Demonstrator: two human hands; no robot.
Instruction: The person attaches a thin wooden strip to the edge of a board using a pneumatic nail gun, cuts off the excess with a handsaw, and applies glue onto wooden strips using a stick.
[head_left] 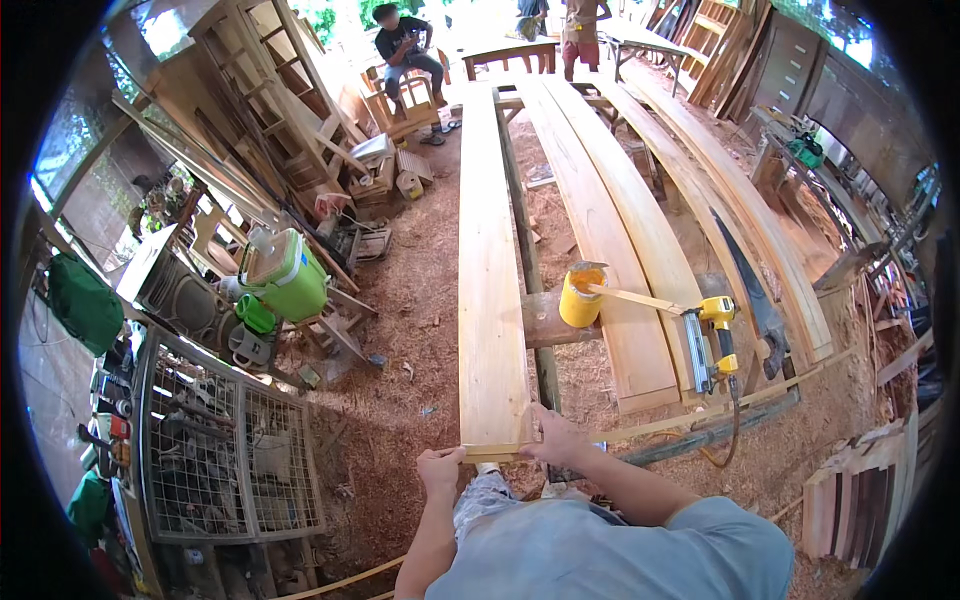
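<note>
Plank (492,280), pale and broad, wide face up, pointing straight ahead of the body. Runs lengthwise from a near end between both hands to a far end just right of a seated person (405,50). Close along the plank's right side, across a gap, two more boards (610,240), also stretching away lengthwise. In that space, just right of the plank, a yellow tub (578,302), with a wooden stick (645,298) reaching from its mouth toward a yellow nail gun (718,318). Farther right of the plank, a handsaw (748,278), handle toward the body. Well left of the plank, a lime-green bucket (297,285) and a wire-mesh frame (235,450). Left hand (440,468) at the plank's near-left corner, wrist below, forearm (430,550) nearly upright; fingers clamped on that corner. Right hand (560,440) at the near-right corner, forearm slanting in from the lower right; fingers likewise closed on the plank.
</note>
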